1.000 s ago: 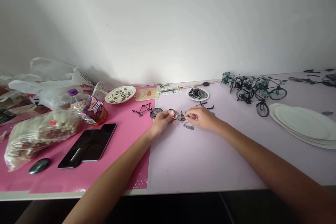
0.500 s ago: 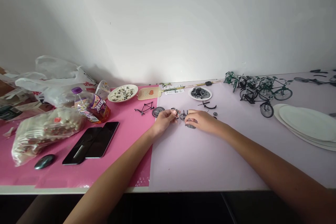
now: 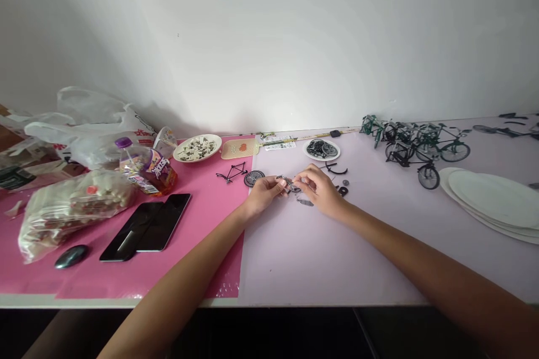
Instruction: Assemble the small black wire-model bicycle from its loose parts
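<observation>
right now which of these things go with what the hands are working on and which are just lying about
Likely in use:
- small silvery part in the left hand
- black bike frame
- loose wheel
- dark parts on the round plate

Seemingly just lying about:
- phones
- drink bottle
- plastic carrier bag

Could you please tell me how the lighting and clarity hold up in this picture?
Head view: wall brighter at centre, dim at upper left; pale glare on the left phone; darkness below the table edge; small part between left hand and right hand too fine to read clearly.
</observation>
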A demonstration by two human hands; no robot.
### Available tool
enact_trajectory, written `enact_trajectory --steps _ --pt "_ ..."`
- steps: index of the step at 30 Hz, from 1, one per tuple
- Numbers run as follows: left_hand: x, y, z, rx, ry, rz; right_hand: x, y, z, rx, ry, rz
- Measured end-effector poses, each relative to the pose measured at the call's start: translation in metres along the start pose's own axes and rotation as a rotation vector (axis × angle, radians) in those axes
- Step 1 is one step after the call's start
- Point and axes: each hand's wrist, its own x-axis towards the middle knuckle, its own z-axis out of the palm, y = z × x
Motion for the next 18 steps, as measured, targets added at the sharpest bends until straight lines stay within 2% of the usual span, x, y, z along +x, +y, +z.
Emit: enact_trajectory --steps 7,18 --pt "0.0018 -0.0013 0.0007 0.057 -0.058 0.045 -0.0030 -0.0042 0.0043 0.018 0.018 0.015" --pt "-0.0013 0.0030 0.0023 0.064 -0.076 0.055 -0.0024 -0.0061 0.0039 0.045 0.027 0.012"
